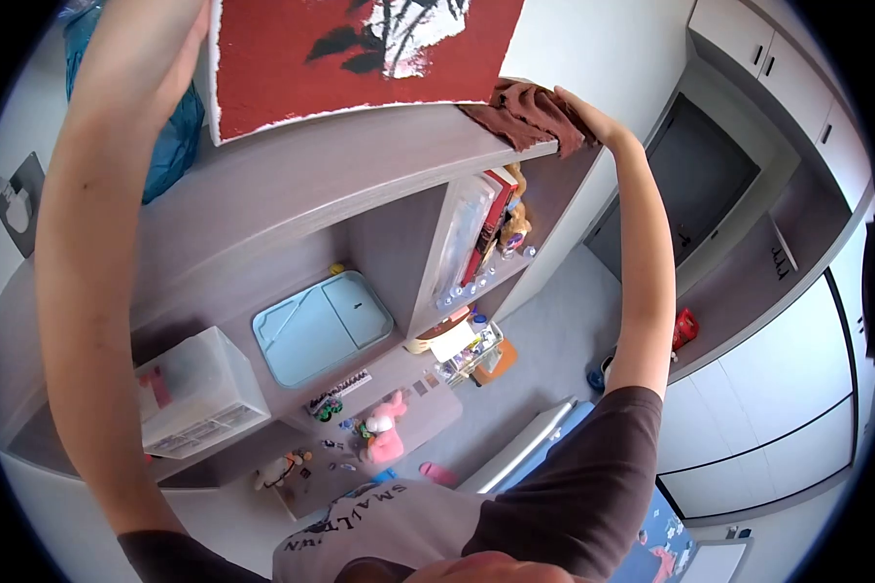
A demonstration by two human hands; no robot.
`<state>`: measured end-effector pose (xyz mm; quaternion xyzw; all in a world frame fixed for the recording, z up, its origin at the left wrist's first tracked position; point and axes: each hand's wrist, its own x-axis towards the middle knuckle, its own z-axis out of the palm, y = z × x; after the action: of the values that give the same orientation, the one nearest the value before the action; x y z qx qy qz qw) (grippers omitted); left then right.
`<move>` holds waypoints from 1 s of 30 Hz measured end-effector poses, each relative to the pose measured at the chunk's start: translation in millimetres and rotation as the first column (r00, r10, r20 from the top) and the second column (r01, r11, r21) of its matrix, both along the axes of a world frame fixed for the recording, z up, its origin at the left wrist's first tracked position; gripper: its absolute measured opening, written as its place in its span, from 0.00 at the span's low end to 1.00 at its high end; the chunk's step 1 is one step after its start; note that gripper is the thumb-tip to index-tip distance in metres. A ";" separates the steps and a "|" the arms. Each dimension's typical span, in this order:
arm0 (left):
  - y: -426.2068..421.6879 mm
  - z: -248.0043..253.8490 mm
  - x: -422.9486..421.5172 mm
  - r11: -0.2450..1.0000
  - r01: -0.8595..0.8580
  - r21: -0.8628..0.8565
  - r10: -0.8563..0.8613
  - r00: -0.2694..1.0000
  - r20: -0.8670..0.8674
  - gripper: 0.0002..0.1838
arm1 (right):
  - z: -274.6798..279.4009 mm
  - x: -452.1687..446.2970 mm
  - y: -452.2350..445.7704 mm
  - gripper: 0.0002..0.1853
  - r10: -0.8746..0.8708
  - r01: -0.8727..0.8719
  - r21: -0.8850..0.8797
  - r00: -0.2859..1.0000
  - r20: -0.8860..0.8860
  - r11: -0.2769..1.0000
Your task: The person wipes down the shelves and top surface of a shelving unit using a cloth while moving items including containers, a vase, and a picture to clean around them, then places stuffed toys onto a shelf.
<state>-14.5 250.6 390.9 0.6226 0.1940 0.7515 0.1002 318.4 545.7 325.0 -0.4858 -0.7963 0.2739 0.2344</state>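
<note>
A red painting (272,73) with a white patch and dark leaf shapes stands at the top, above the shelf's upper surface (292,175). My left hand (187,58) is at the painting's left edge, partly cut off by the frame; its fingers are mostly hidden. On the right end of the shelf top, my right hand (588,115) is closed on a bunched brown cloth (530,117), which lies beside the painting's lower right corner and hangs slightly over the front edge.
A blue plastic bag (173,151) is behind my left forearm. Lower compartments hold a light blue tray (321,330), a white drawer box (204,394) and upright books (489,223). Below are a desk with a pink toy (386,428), an orange stool (497,361) and a bed (525,447).
</note>
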 end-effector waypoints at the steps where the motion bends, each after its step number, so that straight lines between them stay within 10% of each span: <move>1: -1.1 0.4 -1.8 1.000 0.010 0.006 -0.010 1.000 -0.013 0.09 | -3.4 0.9 2.9 0.34 0.003 -0.004 -0.044 0.999 -0.035 0.999; 8: -3.4 3.1 -2.8 0.997 0.071 0.035 -0.069 0.996 -0.056 0.09 | -2.9 -21.1 -32.2 0.42 -0.129 0.127 0.073 0.991 0.025 0.989; 18: -2.4 6.1 -5.2 0.998 0.028 0.054 -0.026 0.999 -0.027 0.08 | 11.5 -70.3 -79.8 0.31 0.236 -0.247 0.163 0.968 0.081 0.955; 30: -2.8 14.4 -18.8 0.991 0.087 0.104 -0.082 0.996 -0.044 0.08 | -8.6 -101.5 -79.3 0.26 -0.025 0.084 0.542 0.993 -0.115 0.836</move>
<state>-33.2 247.8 405.2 0.6494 0.1295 0.7432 0.0950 217.0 466.4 316.4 -0.4067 -0.8138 0.0537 0.4117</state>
